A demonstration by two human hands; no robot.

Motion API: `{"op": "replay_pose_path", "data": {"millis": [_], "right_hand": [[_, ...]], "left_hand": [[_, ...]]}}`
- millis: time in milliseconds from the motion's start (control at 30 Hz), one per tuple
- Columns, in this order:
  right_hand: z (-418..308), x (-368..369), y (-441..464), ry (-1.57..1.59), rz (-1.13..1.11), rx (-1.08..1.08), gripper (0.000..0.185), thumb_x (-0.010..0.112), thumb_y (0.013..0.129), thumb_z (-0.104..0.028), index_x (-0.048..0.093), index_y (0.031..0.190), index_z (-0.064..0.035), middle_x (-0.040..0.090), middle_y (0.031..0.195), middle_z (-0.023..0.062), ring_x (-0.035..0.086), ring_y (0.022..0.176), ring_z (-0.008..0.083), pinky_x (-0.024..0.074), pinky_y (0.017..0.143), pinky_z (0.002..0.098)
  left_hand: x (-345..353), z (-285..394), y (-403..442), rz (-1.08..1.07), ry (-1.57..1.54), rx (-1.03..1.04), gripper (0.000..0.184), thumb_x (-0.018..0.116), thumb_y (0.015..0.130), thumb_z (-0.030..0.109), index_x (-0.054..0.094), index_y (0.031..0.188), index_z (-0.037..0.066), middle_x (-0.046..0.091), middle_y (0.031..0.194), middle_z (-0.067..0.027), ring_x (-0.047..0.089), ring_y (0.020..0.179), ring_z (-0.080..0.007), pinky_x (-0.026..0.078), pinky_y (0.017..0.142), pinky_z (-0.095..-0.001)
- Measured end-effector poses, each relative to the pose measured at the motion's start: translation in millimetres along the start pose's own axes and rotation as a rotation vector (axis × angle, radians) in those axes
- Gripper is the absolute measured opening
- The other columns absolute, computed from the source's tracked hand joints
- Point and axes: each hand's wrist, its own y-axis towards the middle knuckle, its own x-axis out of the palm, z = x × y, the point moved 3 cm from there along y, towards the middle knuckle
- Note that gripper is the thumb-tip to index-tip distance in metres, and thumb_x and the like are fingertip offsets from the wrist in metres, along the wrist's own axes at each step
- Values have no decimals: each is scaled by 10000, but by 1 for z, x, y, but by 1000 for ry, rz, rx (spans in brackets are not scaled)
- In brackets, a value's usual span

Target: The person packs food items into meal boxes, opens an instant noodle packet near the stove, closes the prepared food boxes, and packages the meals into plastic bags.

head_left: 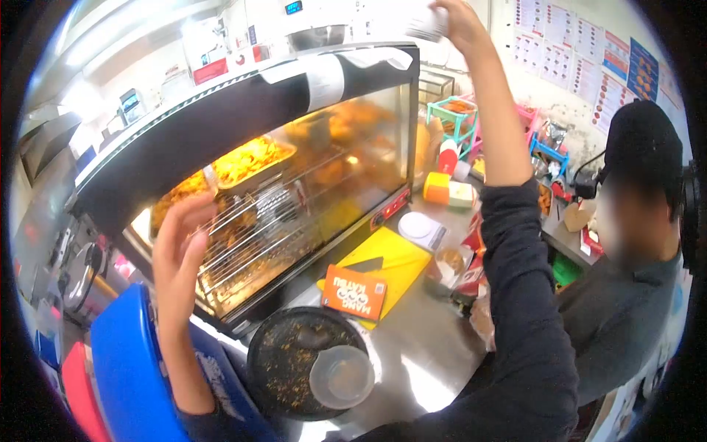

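Raised at the top of the view, my right hand [462, 26] is closed on a white item [427, 23], cut off by the frame's edge and too blurred to name. My left hand [180, 247] is lifted in front of the left part of a lit glass display cabinet [250, 155], its fingers apart and empty. Behind the glass are a tray of yellow-orange food [254, 162] and wire racks [250, 236]. White papers [324, 82] lie over the cabinet's top edge.
Below the cabinet are a black round tray [280, 376], a clear plastic bowl [342, 377], an orange box [353, 293] and a knife on a yellow board [401, 265]. A co-worker [626, 317] stands at right. A blue container [132, 361] is at left.
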Motion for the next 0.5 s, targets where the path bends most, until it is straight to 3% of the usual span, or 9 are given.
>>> {"op": "replay_pose_path", "data": {"millis": [33, 167, 267, 500], "right_hand": [[-10, -3, -14, -2, 9, 100, 299, 484, 715, -120, 614, 970, -35, 598, 756, 48, 565, 567, 163, 485, 541, 300], [27, -51, -15, -260, -4, 482, 289, 452, 700, -167, 645, 894, -74, 559, 686, 9, 484, 481, 96, 373, 385, 222], [112, -100, 32, -268, 93, 525, 244, 447, 714, -208, 637, 800, -81, 517, 636, -25, 325, 415, 74, 258, 347, 206], [176, -123, 94, -263, 93, 595, 232, 429, 754, -260, 526, 685, -61, 537, 602, 27, 338, 376, 43, 248, 301, 182]], "left_hand": [[1, -3, -7, -7, 15, -26, 375, 519, 819, 224, 501, 1134, 21, 514, 1157, -96, 493, 1067, -194, 377, 897, -315], [14, -16, -15, 62, 29, -144, 346, 523, 808, 194, 519, 1111, 27, 504, 1170, -98, 492, 1058, -184, 385, 839, -283], [24, -23, -14, 233, 107, -205, 363, 498, 823, 274, 516, 1076, 13, 519, 1135, -102, 502, 1019, -188, 379, 822, -292], [61, -37, -2, 176, 256, -327, 365, 517, 818, 301, 515, 1050, 20, 529, 1046, -72, 495, 973, -158, 357, 801, -274]]}}
